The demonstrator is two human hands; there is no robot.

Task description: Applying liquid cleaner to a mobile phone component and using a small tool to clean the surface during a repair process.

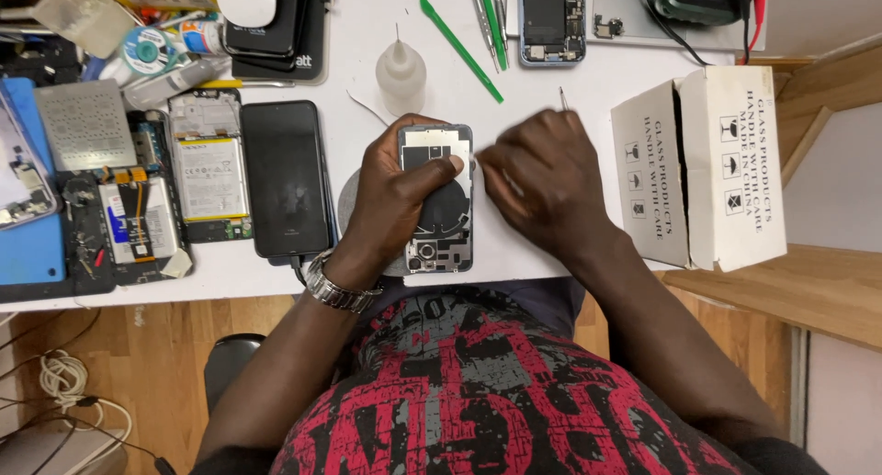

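Opened phone [438,199] lies on white table [551,80], left hand [395,199] gripping it, thumb across its back. Right hand [542,186] just beside, clenched on thin tool [563,97] w/ tip poking up. Squeeze bottle [401,73] above left hand; cardboard box [703,167] right of right hand.

White bench [367,34], surface crowded. On it: a black phone [285,176] face up at left-centre, an opened phone with exposed battery [209,167] just beside it, a blue mat [32,245] at the far left, a clear dropper bottle [401,71], a green pry tool [459,48], and a white cardboard box [703,167] at the right edge.
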